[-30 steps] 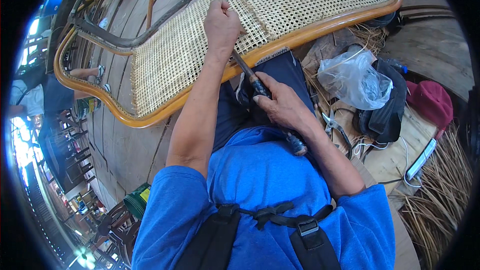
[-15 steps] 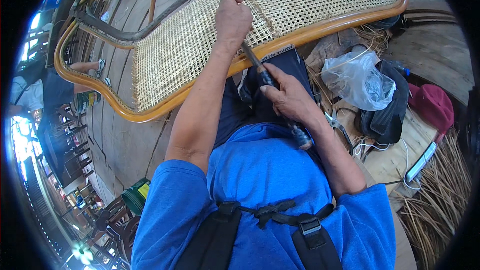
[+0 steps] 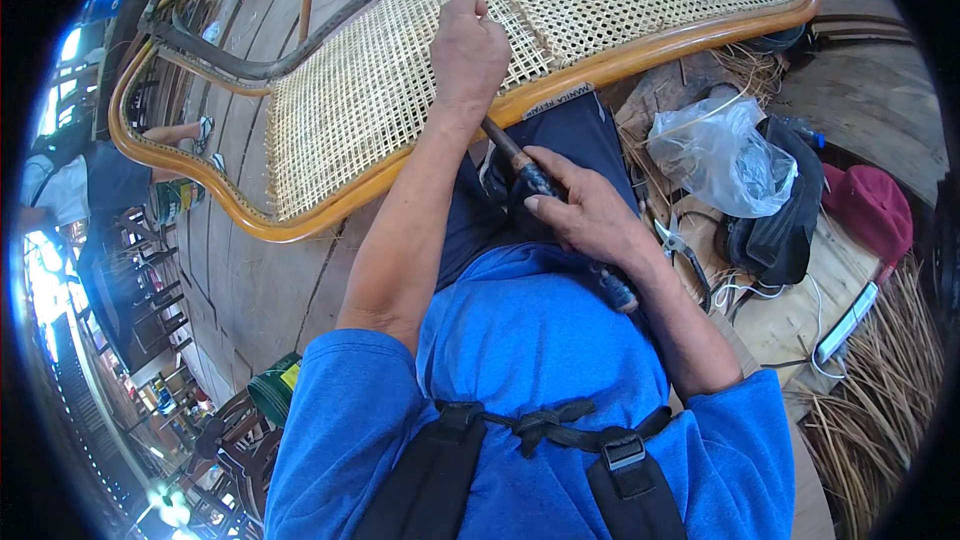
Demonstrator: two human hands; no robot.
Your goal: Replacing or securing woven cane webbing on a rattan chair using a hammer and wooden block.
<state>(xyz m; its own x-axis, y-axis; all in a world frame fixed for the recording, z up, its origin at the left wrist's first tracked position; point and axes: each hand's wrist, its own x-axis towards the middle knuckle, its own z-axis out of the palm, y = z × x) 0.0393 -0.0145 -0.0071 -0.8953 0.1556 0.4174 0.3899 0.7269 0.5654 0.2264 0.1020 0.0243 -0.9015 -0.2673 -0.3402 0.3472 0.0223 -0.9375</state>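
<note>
Panel [image 3: 360, 120] of woven cane lies at 12 o'clock, cut off by the view's upper edge. The left hand [image 3: 470, 55], a closed fist, sits over it; what it grips, if anything, cannot be told. The right hand [image 3: 590, 210] is wrapped round a tool [image 3: 512, 153] slanting toward 11 o'clock; its far end disappears behind the left wrist, and the hand covers mid-handle. Two hands, one panel, one tool. At 3 o'clock come one pair of shears [image 3: 675, 238] and one red cap [image 3: 868, 215]; at 2, one plastic bag [image 3: 725, 155], crumpled, its contents unclear. One green container [image 3: 272, 390] at 8 o'clock is partly hidden by a sleeve [image 3: 345, 390].
</note>
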